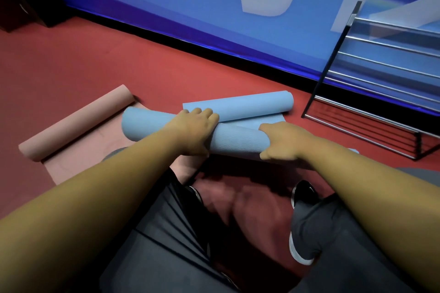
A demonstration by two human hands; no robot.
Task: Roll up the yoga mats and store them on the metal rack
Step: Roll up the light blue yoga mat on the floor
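A light blue yoga mat lies on the red floor, rolled into a thick roll near me, with its far end curled into a second smaller roll. My left hand grips the near roll at its middle, fingers curled over the top. My right hand grips the roll's right end. A pink yoga mat lies to the left, partly rolled at its far end, its flat part running under the blue roll. The metal rack stands at the right against the wall, its bars bare.
A blue wall with white lettering runs along the back. A dark cabinet stands at the far left corner. My legs in dark trousers and a black shoe are below the mats.
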